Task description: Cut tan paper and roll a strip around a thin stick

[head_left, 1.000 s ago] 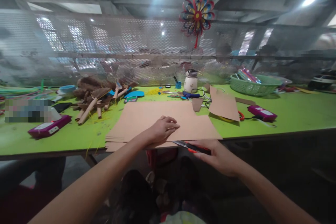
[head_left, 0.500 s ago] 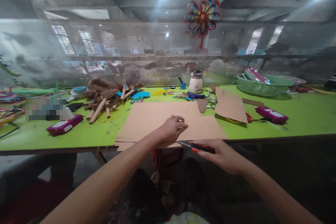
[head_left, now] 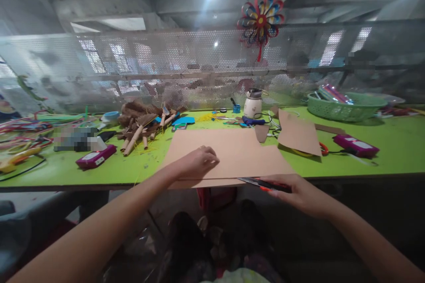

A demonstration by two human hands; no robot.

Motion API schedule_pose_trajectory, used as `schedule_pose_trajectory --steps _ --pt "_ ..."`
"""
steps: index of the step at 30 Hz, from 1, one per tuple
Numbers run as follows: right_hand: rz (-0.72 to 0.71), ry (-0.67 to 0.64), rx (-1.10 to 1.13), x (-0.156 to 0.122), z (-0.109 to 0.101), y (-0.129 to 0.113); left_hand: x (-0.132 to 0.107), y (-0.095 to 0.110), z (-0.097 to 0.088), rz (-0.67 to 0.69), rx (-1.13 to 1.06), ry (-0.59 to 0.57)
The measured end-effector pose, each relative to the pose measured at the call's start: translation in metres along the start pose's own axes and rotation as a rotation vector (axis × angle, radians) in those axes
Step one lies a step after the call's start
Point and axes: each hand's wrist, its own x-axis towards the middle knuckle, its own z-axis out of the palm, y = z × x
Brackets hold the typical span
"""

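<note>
Several large sheets of brown paper [head_left: 229,152] lie stacked at the table's front edge. The lowest strip sticks out past the edge. My left hand [head_left: 201,161] is on the left part of the top sheet, its fingers loosely bent and slightly apart, with nothing visible in them. My right hand [head_left: 295,190] is closed around scissors [head_left: 262,183] with black and orange handles. Their pointed tip faces left along the sheets' front edge, and the blades look closed. Part of the handles is hidden by my fingers.
On the green table [head_left: 398,146], rolled brown paper pieces [head_left: 136,128] lie at the left. Two purple boxes [head_left: 96,157] flank the sheets. Behind are a white jug [head_left: 253,105] and a blue glue gun [head_left: 254,120]. A smaller brown sheet [head_left: 299,132] and a green basket [head_left: 348,108] stand right.
My left hand has slid left over the paper, away from the scissors. My right hand and the scissors have shifted slightly right. The whole view has also moved a little.
</note>
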Motion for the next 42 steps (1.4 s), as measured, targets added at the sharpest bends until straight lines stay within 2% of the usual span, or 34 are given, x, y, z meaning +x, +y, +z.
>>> schedule_pose_trajectory --steps 3,6,12,19,33,42 --pt "-0.011 -0.001 -0.01 0.0 0.001 -0.005 -0.026 -0.01 -0.011 -0.102 -0.06 -0.053" --pt "-0.023 0.006 0.004 0.002 0.008 -0.012 -0.033 -0.012 -0.011 -0.149 -0.124 -0.093" --pt "-0.038 0.046 0.028 0.012 0.027 -0.022 -0.032 -0.015 -0.004 -0.156 -0.201 -0.06" --pt "-0.099 0.012 0.057 0.029 0.044 -0.037 -0.035 -0.02 0.002 -0.147 -0.211 -0.045" --pt "-0.127 0.041 0.026 0.052 0.08 -0.062 -0.031 -0.018 -0.005 -0.131 -0.18 -0.126" --pt "-0.163 0.068 -0.019 0.061 0.096 -0.076 -0.029 -0.015 -0.006 -0.112 -0.165 -0.116"
